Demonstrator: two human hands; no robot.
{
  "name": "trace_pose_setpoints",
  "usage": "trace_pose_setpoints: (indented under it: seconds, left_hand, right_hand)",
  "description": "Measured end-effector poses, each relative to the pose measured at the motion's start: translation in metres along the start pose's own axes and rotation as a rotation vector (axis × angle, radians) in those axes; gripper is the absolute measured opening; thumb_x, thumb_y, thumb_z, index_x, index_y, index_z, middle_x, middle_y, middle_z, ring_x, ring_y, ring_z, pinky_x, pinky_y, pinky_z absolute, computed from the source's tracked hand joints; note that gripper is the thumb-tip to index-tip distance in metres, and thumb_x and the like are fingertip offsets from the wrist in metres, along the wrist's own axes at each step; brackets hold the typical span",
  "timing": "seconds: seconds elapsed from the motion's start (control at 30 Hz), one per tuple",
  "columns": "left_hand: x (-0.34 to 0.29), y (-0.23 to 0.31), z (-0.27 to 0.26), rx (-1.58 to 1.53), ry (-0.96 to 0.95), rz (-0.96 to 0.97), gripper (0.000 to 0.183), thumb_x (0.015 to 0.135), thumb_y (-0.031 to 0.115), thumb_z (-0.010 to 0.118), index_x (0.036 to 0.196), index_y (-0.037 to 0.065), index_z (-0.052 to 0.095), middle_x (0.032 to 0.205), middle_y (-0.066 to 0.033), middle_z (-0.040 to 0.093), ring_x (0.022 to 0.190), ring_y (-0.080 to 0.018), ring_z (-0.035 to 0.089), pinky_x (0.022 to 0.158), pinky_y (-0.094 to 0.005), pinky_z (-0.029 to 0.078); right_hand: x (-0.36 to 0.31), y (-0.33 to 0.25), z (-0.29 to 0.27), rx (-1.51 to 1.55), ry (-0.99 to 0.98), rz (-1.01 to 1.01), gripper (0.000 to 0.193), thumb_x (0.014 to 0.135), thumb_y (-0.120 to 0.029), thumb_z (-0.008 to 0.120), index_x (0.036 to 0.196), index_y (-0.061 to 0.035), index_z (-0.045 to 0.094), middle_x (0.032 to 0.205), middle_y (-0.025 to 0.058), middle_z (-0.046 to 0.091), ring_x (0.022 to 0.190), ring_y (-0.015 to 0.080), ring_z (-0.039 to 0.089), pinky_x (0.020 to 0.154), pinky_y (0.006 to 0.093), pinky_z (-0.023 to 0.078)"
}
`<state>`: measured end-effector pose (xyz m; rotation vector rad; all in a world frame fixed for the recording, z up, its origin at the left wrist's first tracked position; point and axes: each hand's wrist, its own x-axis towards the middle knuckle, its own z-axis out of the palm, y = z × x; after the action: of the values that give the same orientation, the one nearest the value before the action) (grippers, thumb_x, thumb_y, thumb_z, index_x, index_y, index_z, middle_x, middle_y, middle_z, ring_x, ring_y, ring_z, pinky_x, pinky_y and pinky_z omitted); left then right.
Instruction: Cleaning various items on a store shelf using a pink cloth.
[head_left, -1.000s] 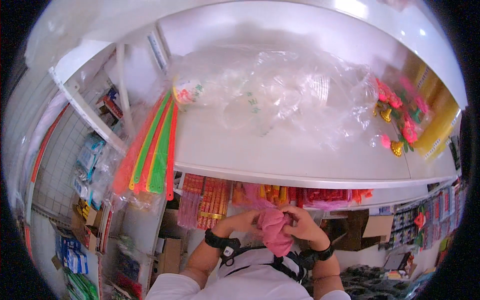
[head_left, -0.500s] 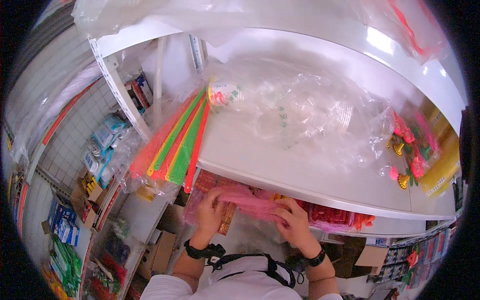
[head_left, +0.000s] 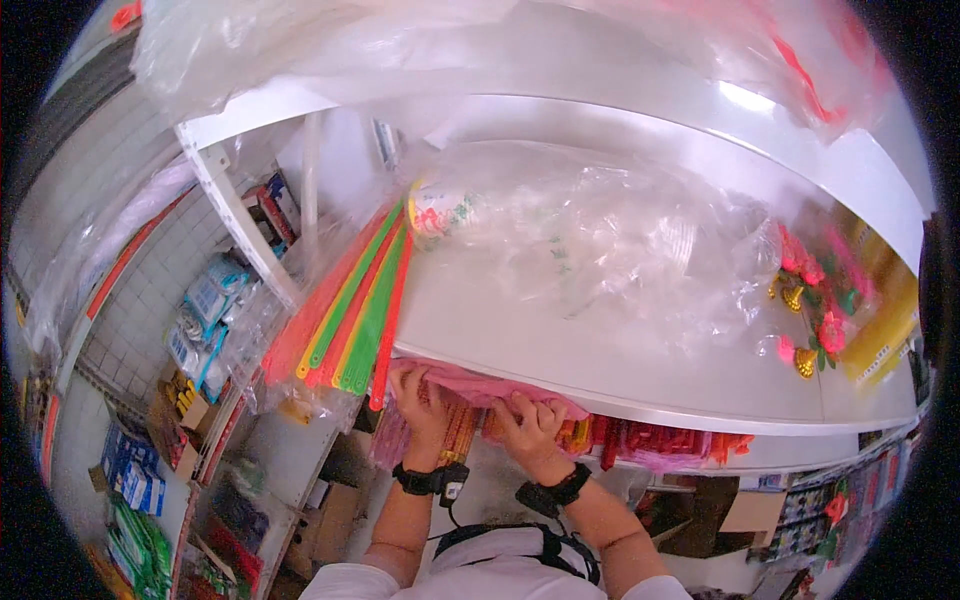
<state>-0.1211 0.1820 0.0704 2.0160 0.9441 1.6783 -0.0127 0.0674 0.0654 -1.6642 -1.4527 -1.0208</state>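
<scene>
A crumpled pink plastic bag [head_left: 480, 383] stretches along the underside of the white shelf's front edge [head_left: 600, 405]. At its left end, my left hand [head_left: 420, 415] has its fingers closed on the plastic. My right hand [head_left: 532, 432] grips the bag farther right, with bent fingers pressed into it. Below and behind the bag, red and gold packages [head_left: 458, 430] lie on the lower shelf, partly hidden by my hands. More red packages [head_left: 655, 440] in pinkish wrapping sit to the right of my right hand.
Long red, green and yellow plastic strips [head_left: 365, 330] jut past the shelf's left front edge. Transparent bags with white cups [head_left: 440, 212] lie on the upper shelf; artificial flowers [head_left: 830, 330] stand at its right. A side shelf with blue-and-white packs [head_left: 210, 290] is at left.
Both hands have pushed the pink bag forward, closer under the shelf edge. My right hand has shifted left, nearer my left hand, and the bag now lies flatter.
</scene>
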Motion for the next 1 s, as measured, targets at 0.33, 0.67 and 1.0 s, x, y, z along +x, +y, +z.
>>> trace_pose_setpoints:
  seconds: [0.33, 0.67, 1.0]
  left_hand:
    - [-0.026, 0.033, 0.022, -0.054, -0.098, 0.004, 0.021, 0.066, -0.005, 0.052, 0.087, 0.000, 0.051, 0.092, -0.0157, 0.042, 0.089, -0.0318, 0.041, 0.082, -0.0399, 0.031]
    - [-0.093, 0.172, 0.101, -0.530, -0.948, -0.003, 0.026, 0.078, 0.005, 0.052, 0.103, -0.001, 0.049, 0.095, -0.0176, 0.048, 0.086, -0.0301, 0.049, 0.073, -0.0344, 0.042]
    - [-0.124, 0.246, 0.167, -0.265, -0.804, 0.826, 0.056, 0.069, 0.003, 0.051, 0.123, 0.008, 0.039, 0.129, -0.0215, 0.028, 0.109, -0.0327, 0.039, 0.090, -0.0436, 0.034]
  right_hand:
    - [-0.026, 0.050, -0.033, 0.042, 0.022, 0.054, 0.018, 0.057, -0.010, 0.061, 0.073, -0.0181, 0.061, 0.081, 0.0005, 0.052, 0.072, 0.0174, 0.044, 0.064, 0.0320, 0.029]
    - [-0.090, 0.174, -0.145, -0.310, 0.471, 0.537, 0.012, 0.054, 0.004, 0.053, 0.055, -0.0061, 0.049, 0.073, 0.0047, 0.051, 0.068, 0.0233, 0.047, 0.072, 0.0406, 0.038]
    - [-0.100, 0.232, -0.219, -0.353, 0.594, 0.929, 0.020, 0.080, 0.000, 0.037, 0.089, 0.0044, 0.054, 0.085, 0.0122, 0.054, 0.084, 0.0232, 0.050, 0.080, 0.0324, 0.038]
